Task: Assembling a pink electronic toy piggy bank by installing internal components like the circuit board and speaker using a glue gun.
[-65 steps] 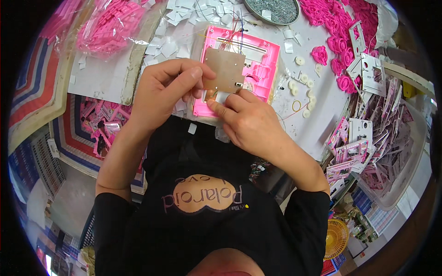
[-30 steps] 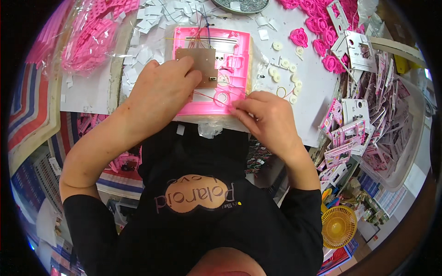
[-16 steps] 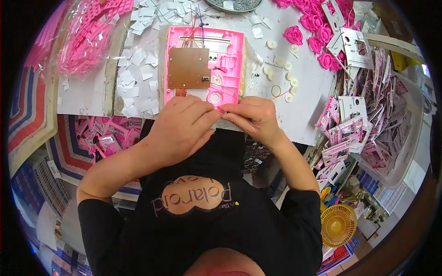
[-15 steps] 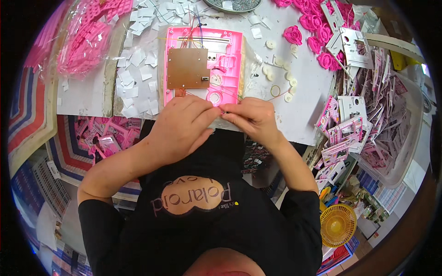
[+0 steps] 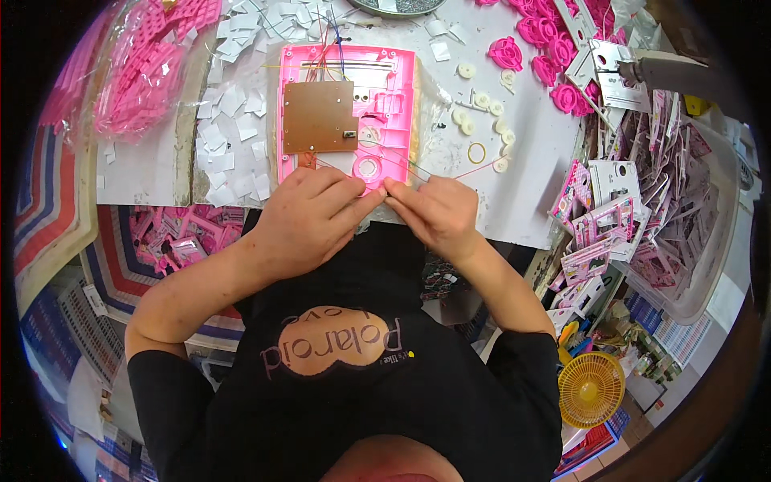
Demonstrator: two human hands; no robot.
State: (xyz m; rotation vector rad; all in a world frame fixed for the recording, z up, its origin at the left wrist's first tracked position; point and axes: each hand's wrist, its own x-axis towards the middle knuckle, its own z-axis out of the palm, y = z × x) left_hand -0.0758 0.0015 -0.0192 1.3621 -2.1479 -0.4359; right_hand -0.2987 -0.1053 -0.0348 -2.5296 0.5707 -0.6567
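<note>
Both hands, left hand (image 5: 309,218) and right hand (image 5: 434,213), pinch the pink casing (image 5: 385,104).

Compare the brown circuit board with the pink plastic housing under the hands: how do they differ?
The brown circuit board is smaller, flat and plain; the pink plastic housing is larger, with moulded ribs and round openings. The board lies on top of the housing, at its left part, while the housing rests on the white table. The left hand and right hand meet at the housing's near edge, clear of the board. Both are rectangular.
</note>
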